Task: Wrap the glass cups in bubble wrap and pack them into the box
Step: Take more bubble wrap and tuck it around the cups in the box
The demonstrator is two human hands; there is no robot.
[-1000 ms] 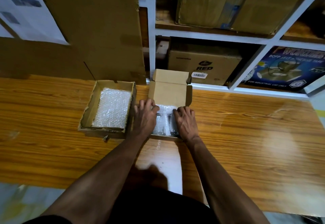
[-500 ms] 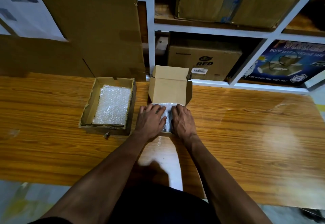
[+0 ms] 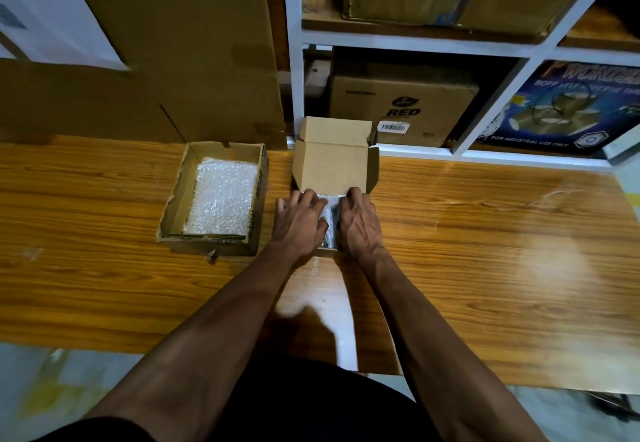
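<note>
A small cardboard box [image 3: 332, 167] stands on the wooden table [image 3: 485, 233] with its lid flap raised at the back. Bubble-wrapped glass cups [image 3: 330, 219] lie inside it, only a narrow strip showing between my hands. My left hand [image 3: 299, 223] lies palm down on the left part of the wrapped bundle, fingers spread. My right hand [image 3: 358, 223] presses on the right part, fingertips at the base of the lid. Both hands cover most of the box opening.
To the left sits an open shallow carton [image 3: 176, 206] holding a sheet of bubble wrap [image 3: 223, 195]. A large cardboard sheet [image 3: 173, 46] leans behind it. White shelving [image 3: 298, 60] with stored boxes rises behind the table.
Both hands have closed in toward each other over the wrapped bundle, hiding more of it. The box and the carton have stayed in place.
</note>
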